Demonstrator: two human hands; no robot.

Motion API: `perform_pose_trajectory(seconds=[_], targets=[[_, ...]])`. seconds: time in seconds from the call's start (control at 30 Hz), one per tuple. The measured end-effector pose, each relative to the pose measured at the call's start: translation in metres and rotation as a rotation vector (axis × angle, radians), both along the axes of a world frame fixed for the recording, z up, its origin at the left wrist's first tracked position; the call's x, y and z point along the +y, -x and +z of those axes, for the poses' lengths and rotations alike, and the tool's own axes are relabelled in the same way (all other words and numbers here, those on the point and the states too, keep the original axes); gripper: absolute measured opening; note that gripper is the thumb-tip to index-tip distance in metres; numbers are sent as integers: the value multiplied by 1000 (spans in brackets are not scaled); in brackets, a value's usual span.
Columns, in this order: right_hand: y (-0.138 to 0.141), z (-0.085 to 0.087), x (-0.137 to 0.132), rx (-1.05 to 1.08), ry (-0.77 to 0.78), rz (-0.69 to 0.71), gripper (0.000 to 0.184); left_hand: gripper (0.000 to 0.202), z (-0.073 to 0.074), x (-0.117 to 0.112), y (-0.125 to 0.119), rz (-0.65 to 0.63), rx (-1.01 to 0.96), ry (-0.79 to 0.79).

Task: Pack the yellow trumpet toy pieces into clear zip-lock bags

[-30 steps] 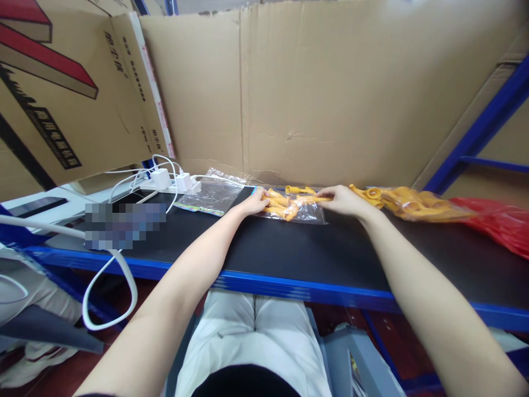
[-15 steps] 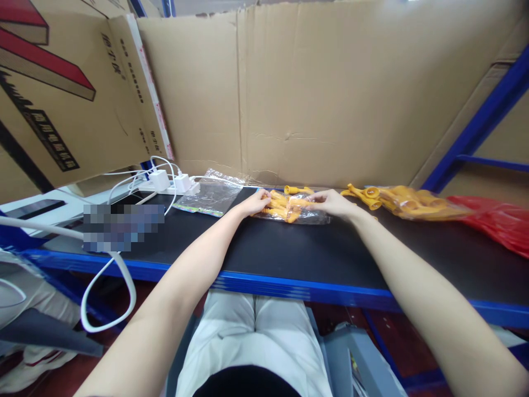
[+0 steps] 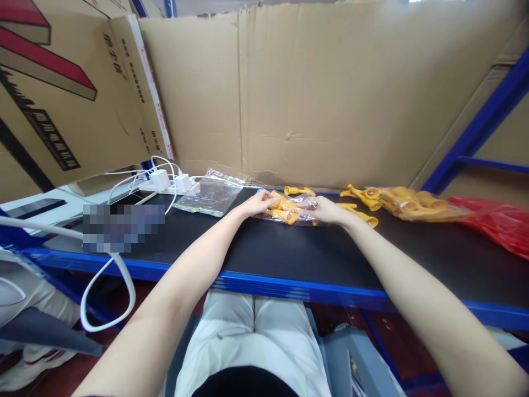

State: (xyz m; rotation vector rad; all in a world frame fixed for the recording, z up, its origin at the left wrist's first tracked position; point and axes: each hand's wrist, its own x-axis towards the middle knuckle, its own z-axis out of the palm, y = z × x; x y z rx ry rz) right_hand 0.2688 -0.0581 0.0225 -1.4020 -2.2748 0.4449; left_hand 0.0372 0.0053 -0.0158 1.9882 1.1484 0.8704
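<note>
A clear plastic bag [image 3: 291, 215] with several yellow plastic pieces in it lies on the black shelf top in front of me. At its left end, my left hand [image 3: 261, 204] is closed on the film, the thumb nearer me. My right hand [image 3: 324, 209] is closed at the right end of the bag, its fingers over the film and partly hidden in the glare. One loose yellow piece [image 3: 300, 191] with a cup-like end lies just behind the bag. More loose yellow pieces [image 3: 363, 218] lie to the right of my right hand.
Further right are a filled clear bag [image 3: 417, 204] of yellow pieces and a red plastic bag [image 3: 496, 223]. On the left lie a flat clear bag [image 3: 212, 196], a power strip with white chargers [image 3: 159, 180] and cables. Cardboard [image 3: 330, 99] walls the back; a blue edge [image 3: 289, 289] runs along the front.
My right hand has moved slightly left and down over the bag. Yellow pieces now show beside my right wrist, where the hand covered the shelf. The left hand stays nearly in place.
</note>
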Motion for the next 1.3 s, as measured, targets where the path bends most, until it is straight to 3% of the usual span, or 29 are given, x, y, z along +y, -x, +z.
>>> perform_pose_trajectory(seconds=[0.17,0.33,0.57,0.8,0.93,1.1,1.3], targets=[[1,-3,2,118,31,34,32,32,11,-11,-1,-34,-94,7],[0,-3,1,188,130,-47,37,32,19,-19,-2,-57,-163,19],[6,4,-2,88,47,-32,26,32,18,-18,-1,-274,-140,-78],[6,0,-1,126,38,88,31,9,32,-32,-11,-142,-51,-311],[14,-7,2,250,-12,79,35,11,37,-38,-13,-138,-58,-342],[21,-9,3,245,-89,189,22,11,37,-37,-13,-141,-18,-330],[18,-5,2,244,-52,244,26,22,29,-34,-12,36,134,-339]])
